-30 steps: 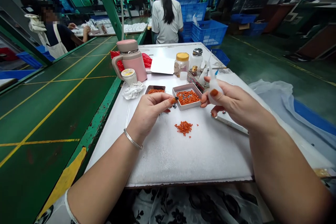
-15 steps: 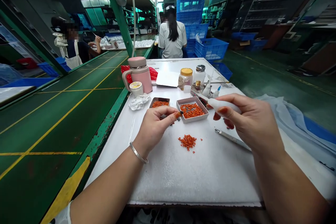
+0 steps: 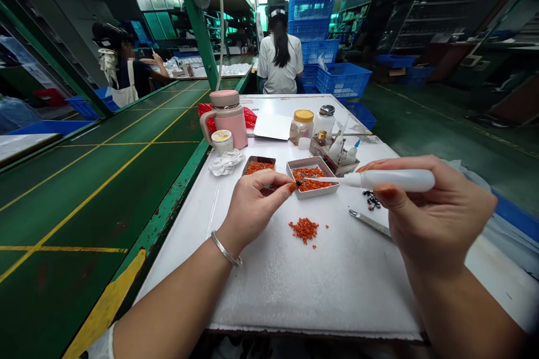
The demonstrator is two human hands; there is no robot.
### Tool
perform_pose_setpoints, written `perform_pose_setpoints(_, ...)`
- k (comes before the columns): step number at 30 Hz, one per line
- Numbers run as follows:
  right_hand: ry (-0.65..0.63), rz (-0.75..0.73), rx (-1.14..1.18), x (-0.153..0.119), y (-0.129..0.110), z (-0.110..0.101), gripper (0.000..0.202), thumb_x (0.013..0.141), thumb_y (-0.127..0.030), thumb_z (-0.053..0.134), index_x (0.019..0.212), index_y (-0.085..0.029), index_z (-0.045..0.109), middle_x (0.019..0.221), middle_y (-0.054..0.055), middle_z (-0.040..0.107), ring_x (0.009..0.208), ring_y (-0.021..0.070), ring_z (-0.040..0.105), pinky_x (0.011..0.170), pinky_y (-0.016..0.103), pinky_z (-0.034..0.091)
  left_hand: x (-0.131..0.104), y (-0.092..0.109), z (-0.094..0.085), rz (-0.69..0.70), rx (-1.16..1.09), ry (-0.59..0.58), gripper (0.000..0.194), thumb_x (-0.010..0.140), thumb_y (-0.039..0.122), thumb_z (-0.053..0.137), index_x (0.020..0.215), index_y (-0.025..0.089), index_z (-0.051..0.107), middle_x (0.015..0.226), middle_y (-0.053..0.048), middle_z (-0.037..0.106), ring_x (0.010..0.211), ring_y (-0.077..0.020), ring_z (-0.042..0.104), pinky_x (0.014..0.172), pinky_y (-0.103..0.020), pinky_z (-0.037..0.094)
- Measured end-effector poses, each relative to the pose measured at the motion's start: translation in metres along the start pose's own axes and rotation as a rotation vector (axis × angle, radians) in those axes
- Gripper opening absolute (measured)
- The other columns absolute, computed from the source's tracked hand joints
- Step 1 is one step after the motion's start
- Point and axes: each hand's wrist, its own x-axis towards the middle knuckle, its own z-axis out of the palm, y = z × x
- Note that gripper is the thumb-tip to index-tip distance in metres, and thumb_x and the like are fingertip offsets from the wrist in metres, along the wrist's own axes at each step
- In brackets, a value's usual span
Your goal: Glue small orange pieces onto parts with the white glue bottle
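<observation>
The left hand (image 3: 256,205) pinches a small dark piece (image 3: 299,182) between thumb and fingertips, over the near left corner of an open box of orange bits (image 3: 318,176). The right hand (image 3: 433,207) grips a white squeeze bottle (image 3: 396,180) lying sideways, its thin nozzle pointing at the dark piece (whether they touch is too small to tell). On the white table (image 3: 295,291), a loose orange pile (image 3: 304,229) sits nearer the wearer, and a metal tool (image 3: 370,222) lies partly behind the right hand.
</observation>
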Motion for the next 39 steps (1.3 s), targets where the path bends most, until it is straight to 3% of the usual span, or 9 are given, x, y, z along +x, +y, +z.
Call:
perform_pose_setpoints(4, -0.03, -0.045, -0.06, -0.0023, -0.0019, 0.0001, 0.017, 0.075, -0.031, 0.081, 0.087, -0.02, 0.076, 0.072, 0.0, 0.072, 0.053, 0.0113, 0.055, 0.043, 0.027, 0.036, 0.0, 0.0014, -0.0001, 0.006, 0.009, 0.0, 0.009, 0.082, 0.024, 0.07, 0.08, 0.018, 0.076, 0.079, -0.002, 0.072, 0.071, -0.0108, 0.06, 0.062, -0.023, 0.044)
perform_pose_setpoints(14, -0.076, 0.034, -0.197, -0.0062, -0.0002, -0.0055, 0.02, 0.077, -0.044, 0.077, 0.088, -0.027, 0.074, 0.078, 0.001, 0.073, 0.056, 0.0159, 0.057, 0.05, 0.032, 0.041, -0.0011, 0.0024, 0.0001, 0.016, 0.014, -0.001, 0.01, 0.082, 0.025, 0.07, 0.081, 0.017, 0.076, 0.081, -0.004, 0.073, 0.074, -0.0132, 0.063, 0.064, -0.024, 0.047)
perform_pose_setpoints(32, -0.106, 0.047, -0.186, -0.0072, -0.0031, -0.0077, 0.016, 0.076, -0.036, 0.079, 0.09, -0.029, 0.075, 0.081, 0.002, 0.074, 0.063, 0.0203, 0.062, 0.054, 0.035, 0.043, -0.001, 0.0033, 0.0003, 0.011, 0.017, 0.0, 0.011, 0.082, 0.025, 0.07, 0.081, 0.016, 0.076, 0.08, -0.004, 0.072, 0.072, -0.0128, 0.062, 0.063, -0.024, 0.047)
perform_pose_setpoints(39, -0.097, -0.005, -0.191, -0.0068, -0.0022, -0.0079, 0.017, 0.075, -0.033, 0.08, 0.091, -0.029, 0.075, 0.083, 0.001, 0.074, 0.06, 0.018, 0.061, 0.051, 0.034, 0.042, -0.001, 0.0032, 0.0013, 0.011, 0.027, -0.001, 0.011, 0.082, 0.025, 0.07, 0.081, 0.017, 0.076, 0.08, -0.004, 0.072, 0.073, -0.0134, 0.062, 0.063, -0.024, 0.047)
